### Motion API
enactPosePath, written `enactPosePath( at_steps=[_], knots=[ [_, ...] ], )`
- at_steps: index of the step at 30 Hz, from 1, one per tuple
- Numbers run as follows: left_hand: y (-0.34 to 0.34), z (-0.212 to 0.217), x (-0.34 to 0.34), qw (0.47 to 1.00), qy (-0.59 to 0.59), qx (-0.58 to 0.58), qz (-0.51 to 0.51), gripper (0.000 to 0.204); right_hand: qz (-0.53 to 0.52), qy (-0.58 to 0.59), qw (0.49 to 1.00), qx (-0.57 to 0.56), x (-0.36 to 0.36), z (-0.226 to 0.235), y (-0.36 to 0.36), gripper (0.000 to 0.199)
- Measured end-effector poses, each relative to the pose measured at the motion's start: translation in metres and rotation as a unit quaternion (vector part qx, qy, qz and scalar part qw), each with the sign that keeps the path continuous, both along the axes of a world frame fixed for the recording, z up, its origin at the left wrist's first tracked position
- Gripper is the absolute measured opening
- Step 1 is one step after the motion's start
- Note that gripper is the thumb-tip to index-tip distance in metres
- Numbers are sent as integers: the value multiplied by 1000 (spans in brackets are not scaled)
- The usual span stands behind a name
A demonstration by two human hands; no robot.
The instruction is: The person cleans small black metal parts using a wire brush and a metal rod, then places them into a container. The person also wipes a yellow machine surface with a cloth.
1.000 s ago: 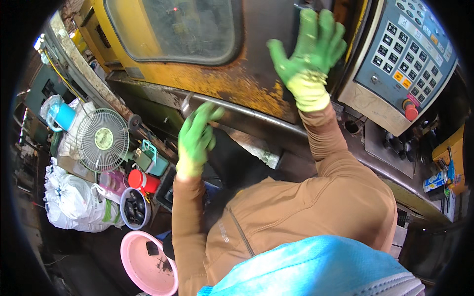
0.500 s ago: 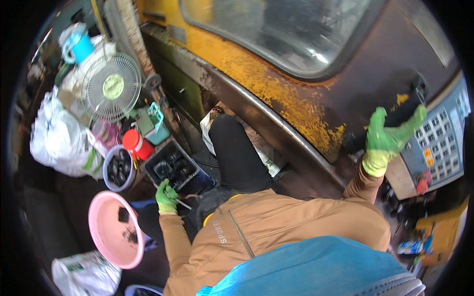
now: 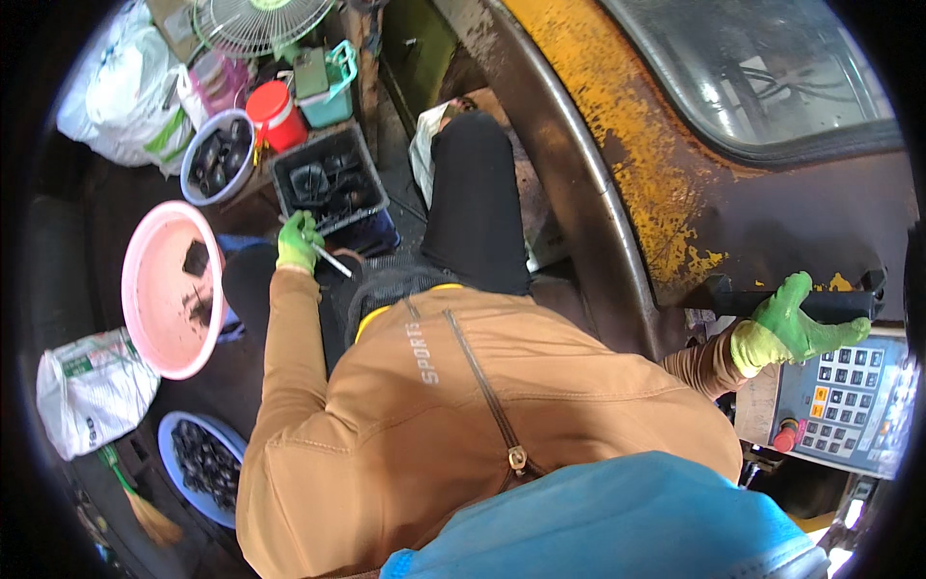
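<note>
The thin metal tool (image 3: 331, 261) is held in the left hand (image 3: 297, 241), whose gloved fingers are closed round it just beside the black tray of dark parts (image 3: 330, 185). The right hand (image 3: 796, 328) is spread open, fingers extended, and is rested against the dark handle bar (image 3: 786, 301) of the worn yellow machine door (image 3: 675, 164), directly above the keypad panel (image 3: 844, 405). A risk is judged: with the arms stretched well apart, the tool could be dropped, or a key pressed unintentionally by the right hand.
</note>
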State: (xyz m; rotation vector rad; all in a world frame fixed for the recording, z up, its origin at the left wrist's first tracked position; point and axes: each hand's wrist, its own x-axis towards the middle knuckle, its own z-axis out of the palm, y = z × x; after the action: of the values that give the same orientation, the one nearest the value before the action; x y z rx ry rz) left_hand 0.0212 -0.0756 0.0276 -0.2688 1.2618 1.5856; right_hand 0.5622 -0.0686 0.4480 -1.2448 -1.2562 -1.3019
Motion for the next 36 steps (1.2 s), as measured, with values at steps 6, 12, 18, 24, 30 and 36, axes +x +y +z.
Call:
enactPosePath(
  at_steps=[6, 12, 18, 24, 30, 36],
  knots=[
    [-1, 2, 1, 1000, -5, -10, -13, 16, 68, 3, 998, -11, 1, 1, 5, 87],
    [-4, 5, 5, 1000, -1, -14, -14, 16, 99, 6, 995, -11, 5, 3, 6, 86],
    [-7, 10, 7, 1000, -2, -7, -1, 15, 120, 15, 993, -11, 5, 4, 8, 86],
    [-7, 5, 8, 1000, -1, 15, -17, 16, 150, 27, 988, -19, 3, 6, 10, 86],
    [-6, 7, 8, 1000, 12, -4, -19, 16, 180, 39, 983, -21, 0, 2, 7, 86],
    [-5, 12, 9, 999, 15, -30, -10, 15, 168, 38, 985, -29, -3, 3, 1, 88]
  ],
)
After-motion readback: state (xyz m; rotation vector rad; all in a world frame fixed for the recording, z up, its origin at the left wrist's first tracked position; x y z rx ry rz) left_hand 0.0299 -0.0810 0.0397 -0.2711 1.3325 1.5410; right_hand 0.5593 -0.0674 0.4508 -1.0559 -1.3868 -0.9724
